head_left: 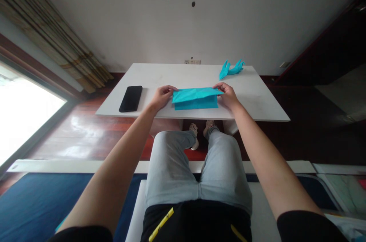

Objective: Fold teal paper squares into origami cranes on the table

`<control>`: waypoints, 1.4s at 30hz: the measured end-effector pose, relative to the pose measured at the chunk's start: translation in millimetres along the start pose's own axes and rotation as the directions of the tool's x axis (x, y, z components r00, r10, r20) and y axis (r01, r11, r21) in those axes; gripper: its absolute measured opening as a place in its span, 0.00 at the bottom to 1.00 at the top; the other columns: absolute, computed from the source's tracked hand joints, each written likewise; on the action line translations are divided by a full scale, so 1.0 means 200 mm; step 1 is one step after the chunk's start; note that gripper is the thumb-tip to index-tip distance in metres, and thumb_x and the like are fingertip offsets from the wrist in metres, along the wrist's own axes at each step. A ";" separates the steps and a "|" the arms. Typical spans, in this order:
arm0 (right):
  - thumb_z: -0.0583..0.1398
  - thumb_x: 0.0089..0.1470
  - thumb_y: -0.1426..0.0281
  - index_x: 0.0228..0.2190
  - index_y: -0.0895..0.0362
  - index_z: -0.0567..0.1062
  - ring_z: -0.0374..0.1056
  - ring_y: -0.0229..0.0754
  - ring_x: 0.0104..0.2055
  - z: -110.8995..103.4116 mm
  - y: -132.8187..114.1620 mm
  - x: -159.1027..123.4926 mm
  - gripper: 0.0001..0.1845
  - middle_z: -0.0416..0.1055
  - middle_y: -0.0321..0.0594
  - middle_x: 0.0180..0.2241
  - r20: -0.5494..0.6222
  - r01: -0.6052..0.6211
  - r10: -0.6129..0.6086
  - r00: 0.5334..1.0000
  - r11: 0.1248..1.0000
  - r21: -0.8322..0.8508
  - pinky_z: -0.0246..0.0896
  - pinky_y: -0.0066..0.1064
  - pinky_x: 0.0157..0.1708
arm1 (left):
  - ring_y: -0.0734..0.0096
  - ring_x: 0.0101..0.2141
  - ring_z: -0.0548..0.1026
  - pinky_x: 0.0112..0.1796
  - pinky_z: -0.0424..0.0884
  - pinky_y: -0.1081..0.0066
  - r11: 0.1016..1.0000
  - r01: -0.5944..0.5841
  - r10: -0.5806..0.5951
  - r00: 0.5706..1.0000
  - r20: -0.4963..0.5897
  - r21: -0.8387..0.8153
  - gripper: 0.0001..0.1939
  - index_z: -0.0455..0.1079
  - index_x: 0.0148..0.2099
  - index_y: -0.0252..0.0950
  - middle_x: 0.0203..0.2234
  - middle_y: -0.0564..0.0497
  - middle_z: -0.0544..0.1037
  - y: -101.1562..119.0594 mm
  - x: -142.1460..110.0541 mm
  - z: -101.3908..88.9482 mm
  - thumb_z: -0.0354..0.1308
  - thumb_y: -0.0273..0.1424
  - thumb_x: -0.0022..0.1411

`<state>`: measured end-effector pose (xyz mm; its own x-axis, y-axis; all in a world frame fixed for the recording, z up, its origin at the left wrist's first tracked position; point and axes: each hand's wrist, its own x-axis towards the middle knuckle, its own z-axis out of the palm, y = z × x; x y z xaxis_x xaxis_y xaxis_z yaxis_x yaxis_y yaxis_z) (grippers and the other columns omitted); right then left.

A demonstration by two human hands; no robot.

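Note:
A turquoise sheet of paper (196, 99) lies near the front edge of the white table, its upper part folded over toward me with the lower layer showing beneath. At the paper's left end, my left hand (163, 96) pinches the upper corner between thumb and fingers. My right hand (227, 94) grips the opposite end, fingers closed around the right corner of the folded flap. Faint crease lines cross the flap's middle.
Folded turquoise paper figures (231, 68) stand at the table's back right. A black phone (130, 99) lies left of my left hand. The white table (162, 72) has its back edge near a wall with sockets (192, 62).

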<state>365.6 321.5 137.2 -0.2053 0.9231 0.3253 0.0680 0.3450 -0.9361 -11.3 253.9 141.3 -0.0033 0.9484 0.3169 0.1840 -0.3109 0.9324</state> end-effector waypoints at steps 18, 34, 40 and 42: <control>0.78 0.47 0.30 0.49 0.50 0.90 0.83 0.66 0.64 0.04 -0.07 -0.05 0.43 0.90 0.47 0.59 0.052 -0.018 0.021 0.998 0.998 -0.054 0.74 0.62 0.73 | 0.62 0.37 0.78 0.43 0.75 0.65 0.991 0.007 -0.012 0.999 0.039 0.132 0.35 0.79 0.35 0.38 0.31 0.48 0.82 0.06 -0.02 0.01 0.67 0.67 0.71; 0.73 0.64 0.35 0.50 0.47 0.90 0.84 0.59 0.59 -0.05 -0.46 0.02 0.31 0.90 0.42 0.53 -0.014 0.362 -0.375 0.927 0.903 -0.231 0.77 0.54 0.69 | 0.62 0.30 0.80 0.38 0.76 0.62 0.998 0.019 -0.022 0.998 -0.056 -0.052 0.49 0.83 0.41 0.38 0.30 0.43 0.84 0.01 0.02 0.01 0.57 0.82 0.64; 0.77 0.62 0.39 0.52 0.45 0.89 0.84 0.62 0.62 -0.13 -0.58 0.03 0.29 0.89 0.41 0.57 -0.115 0.388 -0.407 0.906 0.908 -0.155 0.77 0.59 0.71 | 0.63 0.32 0.80 0.41 0.76 0.63 1.000 0.002 -0.002 1.000 -0.022 -0.013 0.48 0.85 0.45 0.36 0.32 0.43 0.84 0.05 -0.01 0.01 0.59 0.80 0.66; 0.79 0.58 0.39 0.53 0.43 0.89 0.84 0.63 0.64 -0.14 -0.57 0.03 0.30 0.89 0.40 0.59 -0.095 0.349 -0.354 0.930 0.935 -0.064 0.77 0.61 0.72 | 0.63 0.32 0.80 0.41 0.77 0.63 1.000 -0.007 0.006 1.000 -0.031 -0.006 0.47 0.84 0.42 0.37 0.31 0.44 0.84 0.04 0.00 0.01 0.59 0.80 0.66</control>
<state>384.5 292.7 249.9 -0.1221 0.7528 0.6469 0.0543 0.6559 -0.7529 -8.3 250.8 147.9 -0.0324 0.9441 0.3281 0.1783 -0.3176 0.9313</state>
